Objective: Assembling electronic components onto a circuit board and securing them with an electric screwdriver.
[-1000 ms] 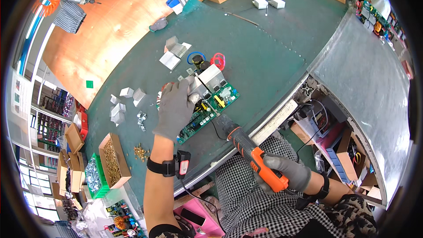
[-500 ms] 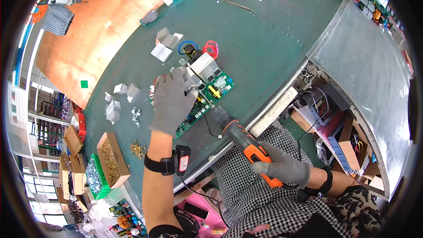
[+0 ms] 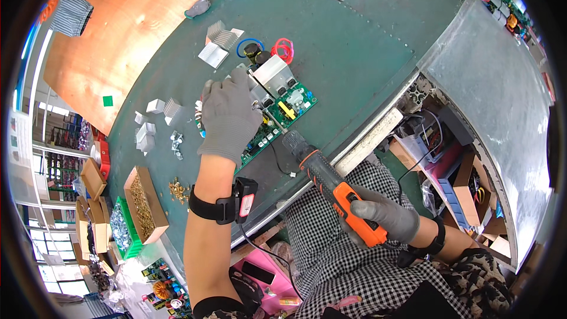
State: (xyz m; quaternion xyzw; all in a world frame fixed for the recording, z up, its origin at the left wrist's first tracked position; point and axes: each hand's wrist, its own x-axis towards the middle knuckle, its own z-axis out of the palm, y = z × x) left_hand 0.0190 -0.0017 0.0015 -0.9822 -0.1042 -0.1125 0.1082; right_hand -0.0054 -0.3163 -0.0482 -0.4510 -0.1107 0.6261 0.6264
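My left hand, in a grey glove, lies over the left part of a green circuit board. Its fingers are closed against a silver heat sink standing on the board; the fingertips are partly hidden. Beside it rises a second, wider heat sink. Lower right, my gloved right hand is wrapped round an orange and black electric screwdriver. The long bit slants up-left over the board toward the heat sink by my left fingers. Whether its tip touches a screw I cannot tell.
Loose heat sinks and small metal parts lie left on the green table. A cardboard box of brass-coloured screws and a green bin stand lower left. A cable trails from the screwdriver past the table edge.
The whole view has shifted slightly, so the table contents sit higher. My right hand's fingers have shifted on the screwdriver. My left hand stays on the heat sink.
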